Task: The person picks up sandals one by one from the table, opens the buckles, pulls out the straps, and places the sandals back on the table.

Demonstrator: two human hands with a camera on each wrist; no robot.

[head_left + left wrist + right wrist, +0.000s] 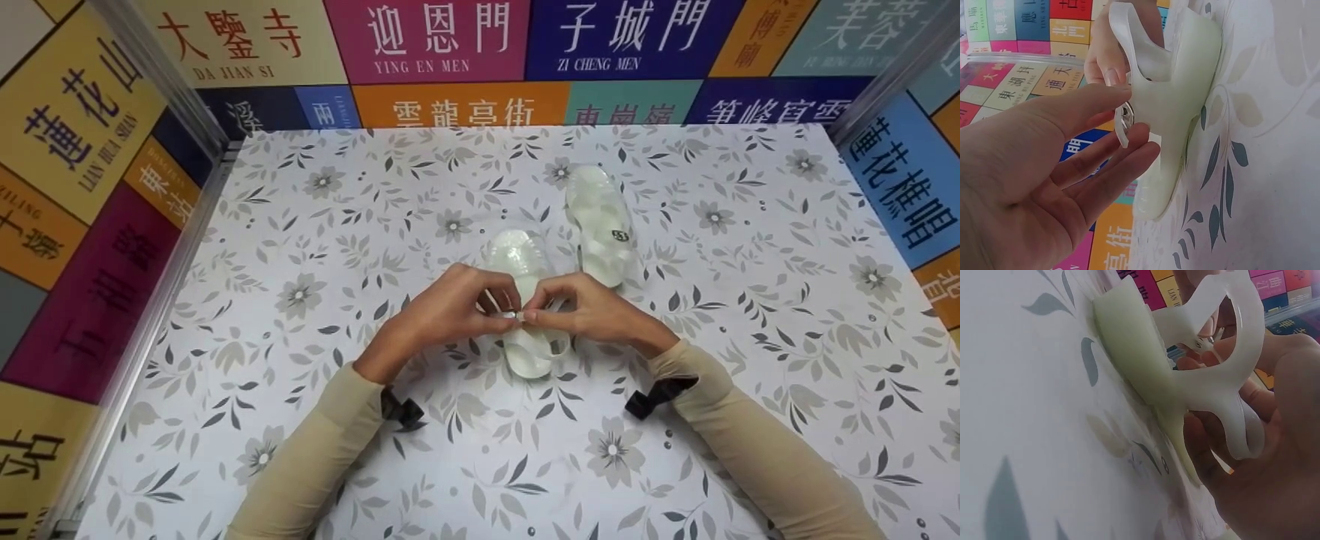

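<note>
A pale, translucent white-green sandal (531,362) lies on the table between both hands. My left hand (457,306) pinches the strap end at its side, where a small metal buckle (1127,115) sits between the thumb and fingers in the left wrist view. From the other side my right hand (592,309) pinches the strap close to the buckle, its fingertips almost meeting the left ones. The right wrist view shows the sandal's looped strap (1207,387) standing up in front of the right hand, partly hiding its fingers. A matching sandal (592,199) lies behind, to the right.
A white tabletop (450,457) with grey flowers and leaves extends around the sandals. Colourful panels (442,37) with large characters stand along the back and both sides. Black wrist mounts (405,411) are strapped over beige sleeves (322,457).
</note>
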